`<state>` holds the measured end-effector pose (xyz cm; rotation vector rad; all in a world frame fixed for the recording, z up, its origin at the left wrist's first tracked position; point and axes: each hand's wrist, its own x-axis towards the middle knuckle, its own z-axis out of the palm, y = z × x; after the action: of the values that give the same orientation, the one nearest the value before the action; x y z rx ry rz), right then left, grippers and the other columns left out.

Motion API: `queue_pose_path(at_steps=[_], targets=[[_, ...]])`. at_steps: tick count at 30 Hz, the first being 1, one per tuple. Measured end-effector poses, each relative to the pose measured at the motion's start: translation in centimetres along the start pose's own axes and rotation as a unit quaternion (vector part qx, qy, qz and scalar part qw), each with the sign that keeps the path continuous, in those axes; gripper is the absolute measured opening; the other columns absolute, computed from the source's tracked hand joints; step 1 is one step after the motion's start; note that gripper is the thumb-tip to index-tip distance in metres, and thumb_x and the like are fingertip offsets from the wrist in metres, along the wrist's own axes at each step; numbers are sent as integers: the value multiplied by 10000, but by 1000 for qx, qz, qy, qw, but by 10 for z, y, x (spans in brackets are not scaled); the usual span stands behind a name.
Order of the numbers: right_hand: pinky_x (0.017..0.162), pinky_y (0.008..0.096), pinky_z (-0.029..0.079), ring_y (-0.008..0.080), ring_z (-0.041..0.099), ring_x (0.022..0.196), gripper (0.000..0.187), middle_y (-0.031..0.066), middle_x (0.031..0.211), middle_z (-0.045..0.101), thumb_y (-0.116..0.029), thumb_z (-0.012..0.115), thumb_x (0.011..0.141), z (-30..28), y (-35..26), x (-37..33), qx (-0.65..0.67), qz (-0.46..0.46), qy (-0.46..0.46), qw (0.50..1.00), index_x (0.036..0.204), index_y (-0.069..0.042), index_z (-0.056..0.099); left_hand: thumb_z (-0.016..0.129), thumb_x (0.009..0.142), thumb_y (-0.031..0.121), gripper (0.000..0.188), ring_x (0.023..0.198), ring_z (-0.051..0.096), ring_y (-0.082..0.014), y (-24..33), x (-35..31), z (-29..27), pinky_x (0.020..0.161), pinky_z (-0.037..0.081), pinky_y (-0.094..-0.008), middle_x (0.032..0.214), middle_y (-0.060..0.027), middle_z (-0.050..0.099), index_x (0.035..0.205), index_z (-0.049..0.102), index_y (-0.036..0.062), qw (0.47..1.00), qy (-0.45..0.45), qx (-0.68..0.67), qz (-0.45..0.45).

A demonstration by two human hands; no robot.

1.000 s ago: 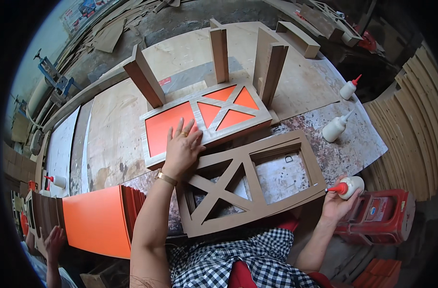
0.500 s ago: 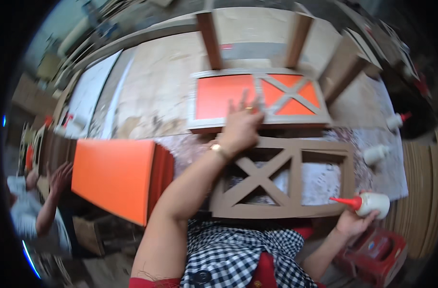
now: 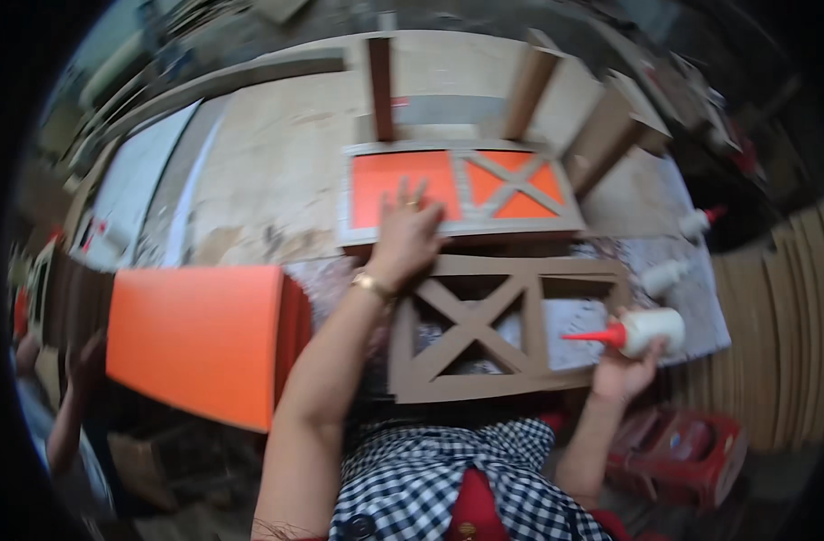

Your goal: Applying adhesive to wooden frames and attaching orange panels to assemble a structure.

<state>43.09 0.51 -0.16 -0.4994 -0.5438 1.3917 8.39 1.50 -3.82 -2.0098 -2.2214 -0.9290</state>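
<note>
My left hand point(image 3: 406, 233), fingers spread, rests on or just over the plain orange panel point(image 3: 376, 185) set in a pale frame point(image 3: 570, 221) with a cross brace. Whether its fingertips press on the panel is blurred. In my right hand point(image 3: 621, 377) is a white glue bottle point(image 3: 651, 326) with a red nozzle pointing left. The bottle is held above the right end of a brown openwork frame point(image 3: 466, 388), which has a cross brace on its left side and a rectangular opening on its right. That frame lies nearest my body.
A stack of orange panels point(image 3: 191, 343) stands at the left. Upright wooden pieces point(image 3: 380, 90) rise behind the pale frame. Two more glue bottles point(image 3: 664, 278) are at the table's right, beside stacked brown boards point(image 3: 777, 316). A red stool point(image 3: 682, 455) stands lower right; another person's arm point(image 3: 69, 406) shows far left.
My right hand has lifted the glue bottle up and left, over the brown frame's right end. My left hand has shifted left, from near the middle bar onto the plain orange panel.
</note>
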Motion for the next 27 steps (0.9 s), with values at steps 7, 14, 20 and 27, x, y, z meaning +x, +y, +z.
queue_pose_path(at_steps=[7,14,20,27], targets=[[795,396,497,307,570,943,487,170,1078,541,-300,559,865,11,-4,-3,2,-37,58,998,1229,-25,388,609,694,115,406,1329,195,-364,14,5,11,1023,193,-543,1376,-119,366,1093,558,172,996,45,36,66],[791,394,502,313,577,934,497,162,1070,547,-299,573,857,9,0,0,2,-40,56,998,1224,-19,386,612,726,173,445,1341,158,-354,21,14,10,1032,176,-532,1400,-115,327,1162,522,177,988,-57,131,66],[786,391,502,315,576,936,504,162,1063,552,-295,578,854,16,2,-3,21,-42,59,997,1227,-18,381,615,739,231,418,1335,171,-358,46,37,24,1027,182,-540,1389,-120,340,1146,540,170,991,-70,24,113],[791,382,500,305,579,936,515,154,1055,551,-278,586,849,24,13,9,-39,-58,67,995,1232,-7,376,617,737,268,347,1329,186,-361,43,45,44,1014,207,-539,1375,-111,359,1068,593,163,984,-50,17,168]])
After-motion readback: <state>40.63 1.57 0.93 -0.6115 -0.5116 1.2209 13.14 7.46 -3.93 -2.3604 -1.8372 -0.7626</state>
